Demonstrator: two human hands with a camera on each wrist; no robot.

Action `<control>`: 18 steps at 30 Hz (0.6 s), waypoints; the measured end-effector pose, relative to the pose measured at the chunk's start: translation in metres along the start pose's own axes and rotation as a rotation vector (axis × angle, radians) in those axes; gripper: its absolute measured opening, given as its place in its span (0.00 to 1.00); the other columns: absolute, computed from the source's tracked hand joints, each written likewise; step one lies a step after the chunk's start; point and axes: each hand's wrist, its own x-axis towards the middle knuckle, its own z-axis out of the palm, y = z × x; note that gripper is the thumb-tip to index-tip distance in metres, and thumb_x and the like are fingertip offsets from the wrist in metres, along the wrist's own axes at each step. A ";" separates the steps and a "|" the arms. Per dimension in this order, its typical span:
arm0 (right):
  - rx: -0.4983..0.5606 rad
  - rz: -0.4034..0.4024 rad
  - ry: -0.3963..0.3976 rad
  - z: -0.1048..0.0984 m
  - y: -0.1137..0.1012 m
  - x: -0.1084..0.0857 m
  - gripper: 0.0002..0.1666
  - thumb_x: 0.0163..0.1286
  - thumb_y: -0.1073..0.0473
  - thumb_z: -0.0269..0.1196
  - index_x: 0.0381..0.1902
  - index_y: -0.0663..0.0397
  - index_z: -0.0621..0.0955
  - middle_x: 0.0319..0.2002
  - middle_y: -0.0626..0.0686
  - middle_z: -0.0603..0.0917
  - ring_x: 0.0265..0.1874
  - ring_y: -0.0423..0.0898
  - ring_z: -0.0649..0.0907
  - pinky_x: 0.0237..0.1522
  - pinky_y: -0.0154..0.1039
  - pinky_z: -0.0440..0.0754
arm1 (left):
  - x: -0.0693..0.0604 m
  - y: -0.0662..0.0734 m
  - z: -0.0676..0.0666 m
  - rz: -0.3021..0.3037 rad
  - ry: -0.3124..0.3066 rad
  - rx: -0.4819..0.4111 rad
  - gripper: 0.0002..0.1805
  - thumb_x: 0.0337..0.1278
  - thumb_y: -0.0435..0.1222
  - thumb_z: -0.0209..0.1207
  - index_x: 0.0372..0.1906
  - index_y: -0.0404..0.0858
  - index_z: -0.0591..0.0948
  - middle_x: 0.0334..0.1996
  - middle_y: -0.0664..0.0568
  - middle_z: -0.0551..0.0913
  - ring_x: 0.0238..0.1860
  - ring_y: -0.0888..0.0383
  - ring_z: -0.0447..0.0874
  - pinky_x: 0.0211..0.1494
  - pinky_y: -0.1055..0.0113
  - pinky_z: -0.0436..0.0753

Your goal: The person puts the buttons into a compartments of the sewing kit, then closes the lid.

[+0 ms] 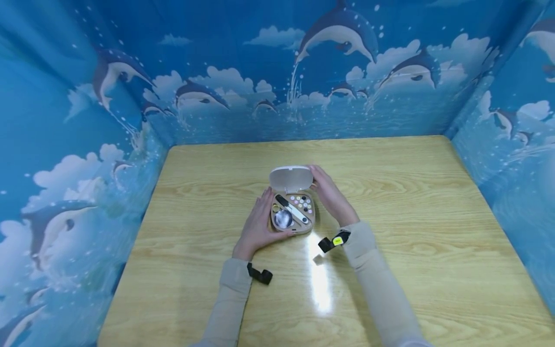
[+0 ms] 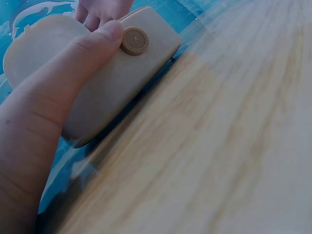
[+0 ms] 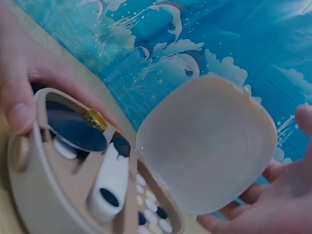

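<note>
A small beige case (image 1: 312,219), likely a sewing kit, sits on the table with its translucent lid (image 1: 290,180) raised. My left hand (image 1: 258,224) grips the case's left side, its thumb at the round front button (image 2: 135,41). Fingers of my right hand (image 1: 330,196) touch the lid's right edge from behind; the thumb stands apart from it in the right wrist view. Inside lie a shiny round disc (image 3: 73,124), a small gold piece (image 3: 95,119), a white tool with dark parts (image 3: 112,175) and several small white, yellow and black round pieces (image 3: 152,204).
The wood-grain table (image 1: 208,183) extends around the case on all sides. Blue curtains (image 1: 260,62) printed with dolphins hang along its back and both sides. A bright light reflection lies in front of the case.
</note>
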 end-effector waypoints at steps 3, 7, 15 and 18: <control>0.001 -0.053 0.003 0.002 0.006 -0.006 0.30 0.82 0.44 0.43 0.65 0.65 0.68 0.59 0.55 0.74 0.64 0.54 0.70 0.75 0.52 0.56 | -0.001 0.000 0.000 -0.009 -0.010 0.008 0.74 0.36 0.79 0.58 0.80 0.43 0.38 0.80 0.51 0.36 0.79 0.57 0.33 0.80 0.58 0.40; -0.036 -0.077 0.047 0.006 0.013 -0.012 0.23 0.79 0.50 0.52 0.59 0.64 0.73 0.58 0.56 0.77 0.62 0.54 0.73 0.72 0.53 0.63 | -0.002 0.000 -0.001 -0.005 -0.005 0.003 0.73 0.37 0.78 0.58 0.80 0.43 0.37 0.80 0.53 0.35 0.79 0.57 0.32 0.80 0.59 0.39; -0.021 -0.115 0.052 0.007 0.028 -0.025 0.23 0.70 0.63 0.61 0.59 0.71 0.72 0.69 0.61 0.71 0.68 0.54 0.70 0.71 0.48 0.66 | 0.001 0.000 0.002 0.016 0.024 -0.029 0.74 0.36 0.77 0.60 0.80 0.46 0.34 0.80 0.47 0.41 0.79 0.52 0.38 0.80 0.57 0.42; -0.024 -0.087 0.020 0.003 0.035 -0.032 0.29 0.67 0.64 0.63 0.64 0.66 0.72 0.74 0.57 0.64 0.72 0.54 0.65 0.74 0.49 0.60 | 0.000 0.000 0.002 0.007 0.021 -0.050 0.74 0.37 0.76 0.61 0.80 0.44 0.35 0.81 0.48 0.41 0.79 0.55 0.37 0.80 0.58 0.42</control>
